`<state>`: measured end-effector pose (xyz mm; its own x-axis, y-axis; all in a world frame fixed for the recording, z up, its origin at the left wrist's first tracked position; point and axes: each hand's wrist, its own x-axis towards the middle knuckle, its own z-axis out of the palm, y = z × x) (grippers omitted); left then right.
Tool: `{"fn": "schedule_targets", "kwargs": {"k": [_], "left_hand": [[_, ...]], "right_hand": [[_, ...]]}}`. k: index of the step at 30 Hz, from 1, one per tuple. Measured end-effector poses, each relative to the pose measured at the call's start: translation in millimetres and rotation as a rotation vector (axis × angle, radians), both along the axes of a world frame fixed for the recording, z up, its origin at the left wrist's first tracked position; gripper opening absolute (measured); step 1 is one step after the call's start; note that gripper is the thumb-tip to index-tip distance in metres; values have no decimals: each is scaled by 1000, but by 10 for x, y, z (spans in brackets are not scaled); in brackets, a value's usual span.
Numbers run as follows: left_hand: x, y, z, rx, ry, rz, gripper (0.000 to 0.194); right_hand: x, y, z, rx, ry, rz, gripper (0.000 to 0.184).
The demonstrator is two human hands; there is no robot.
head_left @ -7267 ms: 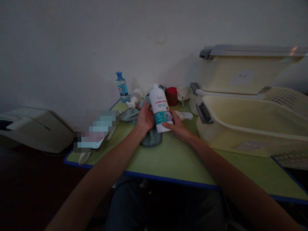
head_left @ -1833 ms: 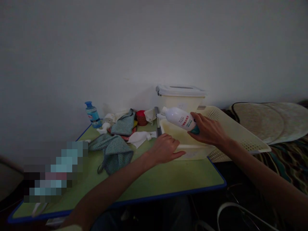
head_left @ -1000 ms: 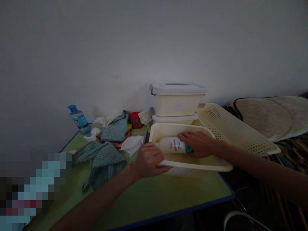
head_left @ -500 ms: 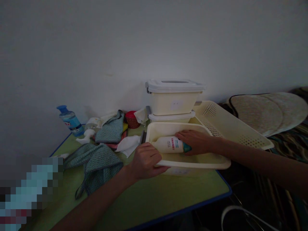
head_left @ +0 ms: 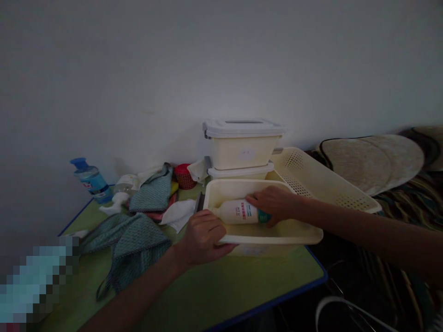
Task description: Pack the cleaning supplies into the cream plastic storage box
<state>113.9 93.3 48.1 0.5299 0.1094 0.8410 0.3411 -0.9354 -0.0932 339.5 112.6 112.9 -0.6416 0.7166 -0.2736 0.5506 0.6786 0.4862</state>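
Observation:
My left hand (head_left: 204, 235) is closed round the near left corner of a cream plastic storage bin (head_left: 270, 240), thumb under the rim. Inside the bin a white bottle (head_left: 238, 211) with red lettering and a green band lies on its side. My right hand (head_left: 277, 203) reaches in from the right, its fingers curled about the bottle's green-banded end. The palm side of that hand is hidden.
Behind stand stacked lidded boxes (head_left: 245, 152) and a long perforated basket (head_left: 311, 180). Left on the green table (head_left: 207, 286) are a blue bottle (head_left: 93, 182), teal cloths (head_left: 138, 240), a white tissue (head_left: 180, 214) and a red woven container (head_left: 185, 177). A cushion (head_left: 374, 161) lies at right.
The view has shifted slightly, so the table things sit further left. My right hand has moved a little on the bottle's end; my left hand keeps its hold on the rim.

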Motion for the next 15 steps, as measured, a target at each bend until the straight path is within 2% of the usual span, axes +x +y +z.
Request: {"fn": "schedule_targets", "kwargs": {"k": [7,15], "left_hand": [[6,-2,7,10,-2,7,39],[5,-8,13,15,-14,4,37]], "right_hand": [[93,-3,-165,-63,89,-33,78],[107,53,-144,-155,121,-76,78]]}}
